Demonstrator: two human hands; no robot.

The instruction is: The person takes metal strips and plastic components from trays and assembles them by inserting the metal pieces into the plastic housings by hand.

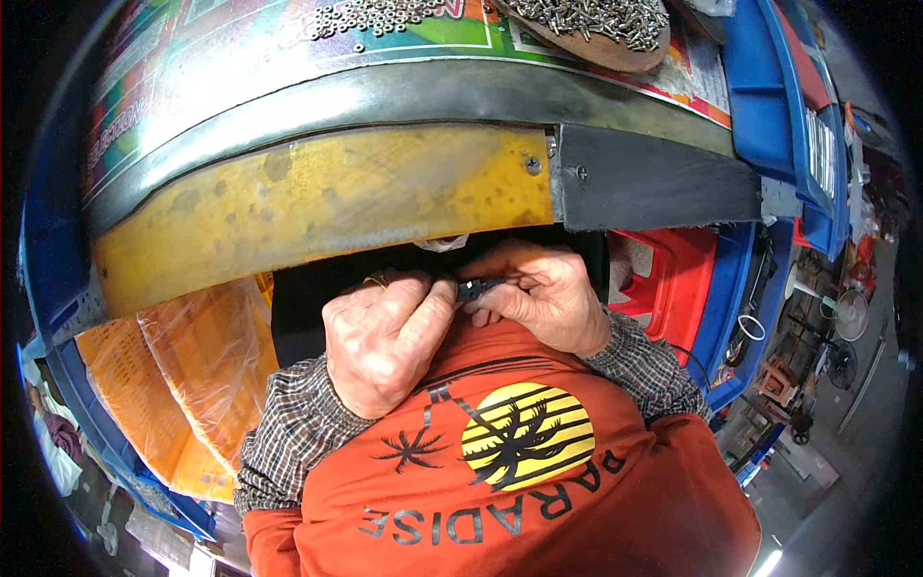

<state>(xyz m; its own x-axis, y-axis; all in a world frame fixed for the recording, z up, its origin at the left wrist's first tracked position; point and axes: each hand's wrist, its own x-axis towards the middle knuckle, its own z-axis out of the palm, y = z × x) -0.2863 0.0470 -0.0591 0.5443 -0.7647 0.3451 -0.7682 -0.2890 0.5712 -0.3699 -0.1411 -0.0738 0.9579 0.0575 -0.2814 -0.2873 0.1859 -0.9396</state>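
Observation:
Close to my chest, just below the table's front edge, my two hands meet over a small black part (471, 289). A pale, shiny bit shows on its upper face; its exact kind is too small to make out. My left hand (383, 337) is closed, with thumb and fingertips pinching the part's left end. From the other side my right hand (543, 298) pinches its right end between thumb and bent fingers. The fingers hide much of the part. A yellow band shows at a finger of my left hand.
The table edge has a yellow strip (336, 192) and a black strip (654, 178). Beyond lie loose small metal nuts (370, 17) and a dish (639, 60) of small metal pieces. Orange crates (192, 375) stand left, a red stool (678, 284) and blue bins (769, 106) right.

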